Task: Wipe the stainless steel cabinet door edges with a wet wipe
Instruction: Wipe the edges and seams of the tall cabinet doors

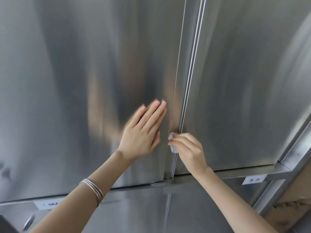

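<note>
Left hand (pixel 143 130) flat, braces left door (pixel 84 81); right hand (pixel 188 148) pinches wipe (pixel 171 142) at its edge (pixel 175 91): wipe's probably soft and slippery, so bunch it at fingertips.

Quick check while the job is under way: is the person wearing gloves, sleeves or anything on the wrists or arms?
No gloves: the left hand and the right hand are both bare, with no rings on the fingers that show. No sleeves cover the visible forearms. A stack of thin silver-coloured metal bangles circles the left forearm; the right wrist and forearm wear nothing.
</note>
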Motion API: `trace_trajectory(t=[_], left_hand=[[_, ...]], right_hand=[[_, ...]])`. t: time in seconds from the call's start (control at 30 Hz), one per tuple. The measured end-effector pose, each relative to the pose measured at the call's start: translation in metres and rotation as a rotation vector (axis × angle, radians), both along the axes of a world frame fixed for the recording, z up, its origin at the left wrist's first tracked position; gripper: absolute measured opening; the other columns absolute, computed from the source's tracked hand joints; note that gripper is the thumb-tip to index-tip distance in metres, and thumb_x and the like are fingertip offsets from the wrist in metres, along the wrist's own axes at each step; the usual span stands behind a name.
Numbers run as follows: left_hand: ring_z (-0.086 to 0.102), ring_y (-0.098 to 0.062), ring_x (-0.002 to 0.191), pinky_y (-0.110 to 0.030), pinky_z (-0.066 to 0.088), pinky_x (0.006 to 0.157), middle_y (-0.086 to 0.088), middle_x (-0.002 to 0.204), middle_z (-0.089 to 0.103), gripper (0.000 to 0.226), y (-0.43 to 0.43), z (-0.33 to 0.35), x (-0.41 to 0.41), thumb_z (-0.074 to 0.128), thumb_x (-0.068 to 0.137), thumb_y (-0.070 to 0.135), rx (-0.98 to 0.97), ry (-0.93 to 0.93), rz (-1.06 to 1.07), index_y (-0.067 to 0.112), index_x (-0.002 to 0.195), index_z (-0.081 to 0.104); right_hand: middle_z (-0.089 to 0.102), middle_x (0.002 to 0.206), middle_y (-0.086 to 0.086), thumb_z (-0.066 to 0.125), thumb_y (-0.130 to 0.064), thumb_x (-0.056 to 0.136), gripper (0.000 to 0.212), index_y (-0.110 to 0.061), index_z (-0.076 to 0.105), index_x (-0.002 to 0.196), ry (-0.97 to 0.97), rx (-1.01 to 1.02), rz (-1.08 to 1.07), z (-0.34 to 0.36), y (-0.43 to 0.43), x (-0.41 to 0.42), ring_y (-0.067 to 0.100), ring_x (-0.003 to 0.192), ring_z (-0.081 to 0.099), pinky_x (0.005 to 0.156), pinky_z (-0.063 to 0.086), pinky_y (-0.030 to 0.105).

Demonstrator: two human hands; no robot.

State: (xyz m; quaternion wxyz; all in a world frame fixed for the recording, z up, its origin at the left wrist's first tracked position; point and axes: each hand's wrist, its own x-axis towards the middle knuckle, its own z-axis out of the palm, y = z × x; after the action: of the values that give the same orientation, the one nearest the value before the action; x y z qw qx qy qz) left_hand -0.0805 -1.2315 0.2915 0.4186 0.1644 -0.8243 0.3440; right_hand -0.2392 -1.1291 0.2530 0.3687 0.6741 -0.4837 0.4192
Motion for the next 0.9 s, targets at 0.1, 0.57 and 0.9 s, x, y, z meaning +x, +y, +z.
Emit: trace_trajectory(t=[0.1,0.57,0.9], left_hand=[[0.022,-0.022,0.146,-0.039,0.016,0.121,-0.009,0.157,0.024,0.065,0.003,0.002,0.002,0.048,0.085,0.016,0.003,-0.013,0.012,0.000,0.147,0.036],[0.018,-0.020,0.147,-0.042,0.012,0.121,-0.001,0.157,0.027,0.075,0.027,-0.135,0.044,0.043,0.070,0.008,0.345,-0.334,-0.007,0.005,0.144,0.042],[0.019,-0.023,0.146,-0.045,0.015,0.120,-0.003,0.156,0.030,0.072,0.035,-0.137,0.040,0.050,0.070,0.005,0.392,-0.307,0.025,0.003,0.142,0.046]], right_hand=[[0.071,0.087,0.009,0.074,0.016,0.069,0.015,0.004,0.072,0.077,0.029,0.131,0.047,0.008,0.002,-0.006,0.022,0.084,0.066,0.070,0.054,0.031],[0.072,0.091,0.009,0.076,0.015,0.067,0.018,0.004,0.072,0.080,-0.038,0.425,0.041,-0.106,0.021,0.005,0.022,0.088,0.068,0.072,0.056,0.031],[0.071,0.089,0.011,0.068,0.017,0.075,0.011,0.007,0.071,0.079,-0.067,0.133,0.027,-0.094,0.001,0.001,0.024,0.086,0.067,0.079,0.055,0.031]])
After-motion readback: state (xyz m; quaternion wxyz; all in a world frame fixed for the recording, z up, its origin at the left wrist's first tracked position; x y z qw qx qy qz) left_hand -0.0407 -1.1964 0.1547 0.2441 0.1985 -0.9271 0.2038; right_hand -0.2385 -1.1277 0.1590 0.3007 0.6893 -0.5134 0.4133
